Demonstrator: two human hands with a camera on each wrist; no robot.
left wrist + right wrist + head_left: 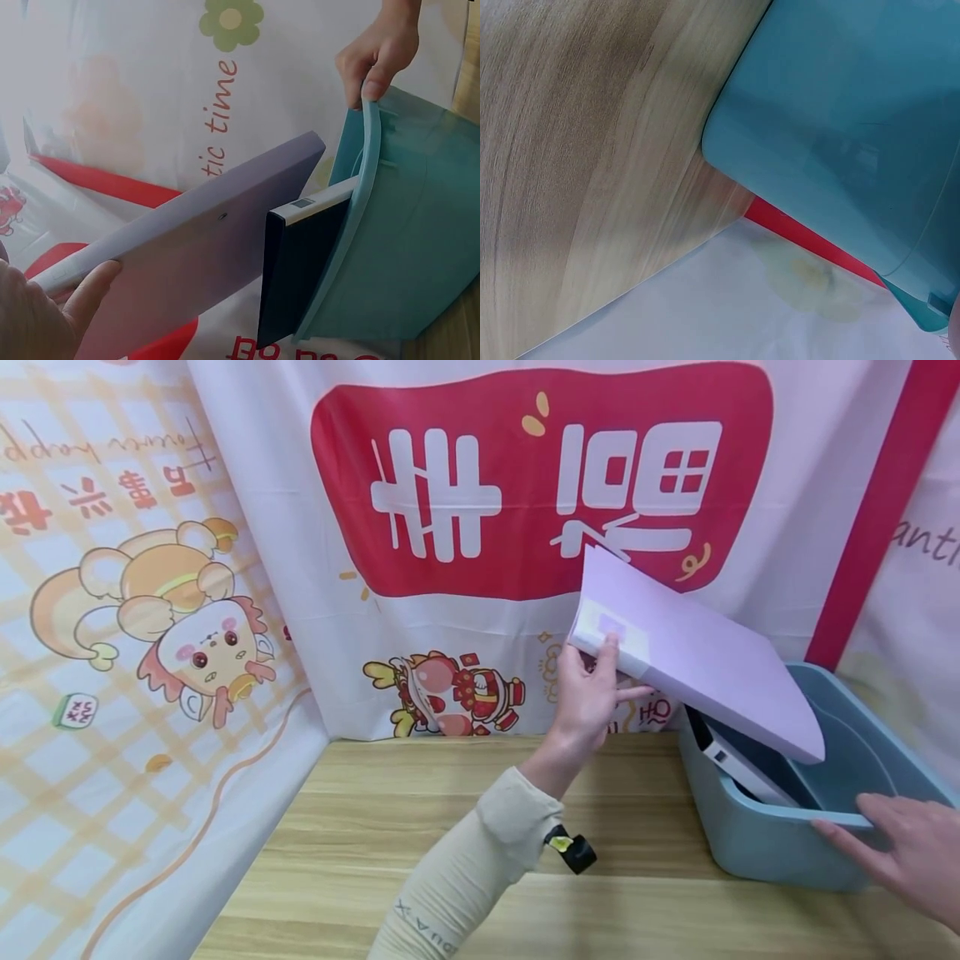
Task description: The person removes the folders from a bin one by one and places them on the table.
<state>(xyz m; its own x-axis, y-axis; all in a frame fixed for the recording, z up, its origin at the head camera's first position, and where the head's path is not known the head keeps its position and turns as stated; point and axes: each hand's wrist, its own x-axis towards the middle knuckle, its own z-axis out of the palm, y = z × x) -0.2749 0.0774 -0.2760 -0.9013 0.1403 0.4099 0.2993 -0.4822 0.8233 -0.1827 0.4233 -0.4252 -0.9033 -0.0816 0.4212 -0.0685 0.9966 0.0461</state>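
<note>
My left hand (588, 697) pinches the spine end of a pale purple file binder (705, 647), its thumb on the whitish label. The binder slants down to the right, its far end over the opening of a blue-green plastic bin (780, 852). In the left wrist view, that binder (202, 240) is apart from a dark binder (304, 262) with a white spine, which leans inside the bin and pokes out past the rim. My right hand (911, 852) grips the bin's near rim, thumb and fingers on either side. The right wrist view shows mostly the bin's outer wall (817, 127).
The bin stands on a wood-grain table (637, 910) at the right. Behind hangs a white cloth (262, 468) with a red printed panel, and a checked cartoon cloth (97, 760) covers the left side. A black strap (573, 852) sticks out from the left sleeve.
</note>
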